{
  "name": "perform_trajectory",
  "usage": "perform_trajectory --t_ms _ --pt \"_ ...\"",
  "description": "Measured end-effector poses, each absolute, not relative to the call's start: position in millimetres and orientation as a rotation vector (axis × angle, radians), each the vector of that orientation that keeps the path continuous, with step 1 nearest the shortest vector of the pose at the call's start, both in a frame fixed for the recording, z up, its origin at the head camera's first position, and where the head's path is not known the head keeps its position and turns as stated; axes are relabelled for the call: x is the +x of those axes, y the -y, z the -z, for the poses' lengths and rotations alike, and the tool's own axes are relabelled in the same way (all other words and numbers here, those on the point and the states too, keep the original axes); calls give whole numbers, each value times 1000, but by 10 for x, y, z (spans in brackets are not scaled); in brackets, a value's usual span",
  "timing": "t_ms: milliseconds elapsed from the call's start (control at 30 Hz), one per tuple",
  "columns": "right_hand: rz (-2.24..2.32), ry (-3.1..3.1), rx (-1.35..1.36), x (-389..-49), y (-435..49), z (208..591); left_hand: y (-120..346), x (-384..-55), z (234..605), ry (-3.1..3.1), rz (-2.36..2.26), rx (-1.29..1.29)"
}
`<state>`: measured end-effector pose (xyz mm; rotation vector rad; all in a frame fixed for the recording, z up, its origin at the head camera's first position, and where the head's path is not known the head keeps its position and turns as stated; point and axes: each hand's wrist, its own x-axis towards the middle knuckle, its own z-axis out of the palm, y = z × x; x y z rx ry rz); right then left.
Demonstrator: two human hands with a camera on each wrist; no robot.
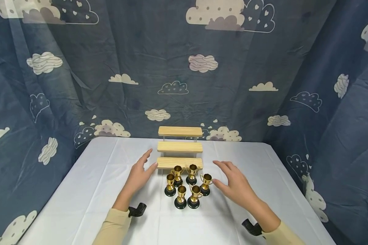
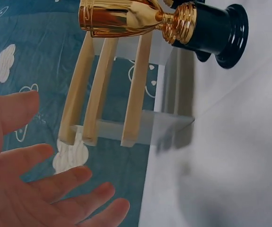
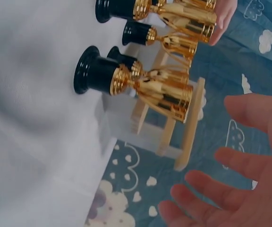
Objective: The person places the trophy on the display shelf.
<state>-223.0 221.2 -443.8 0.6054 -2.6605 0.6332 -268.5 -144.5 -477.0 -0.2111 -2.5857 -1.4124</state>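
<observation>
Several small gold trophy cups (image 1: 181, 195) on black bases stand upright in a cluster on the white table. Right behind them is a three-tier shelf (image 1: 179, 147) with pale wooden steps and clear side supports. My left hand (image 1: 138, 177) hovers to the left of the cups and shelf, fingers spread, holding nothing. On the other side, my right hand (image 1: 236, 185) is held with fingers extended, its thumb close to the rightmost trophy cup (image 1: 206, 184); in the right wrist view a gap shows between the hand and the nearest cup (image 3: 140, 85).
A white cloth (image 1: 89, 200) covers the table. Dark blue curtains (image 1: 159, 44) with cloud prints hang behind and along both sides. Each wrist wears a black strap mount (image 1: 137, 210).
</observation>
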Motion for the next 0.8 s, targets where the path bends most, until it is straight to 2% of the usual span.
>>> perform_trajectory --t_ms 467,800 --pt "-830 2669 531 -2276 -2043 4571 1387 -2958 4968 2418 1874 -58" --pt "-952 2657 447 -2313 -1953 4663 1287 -3026 5022 2274 2178 116"
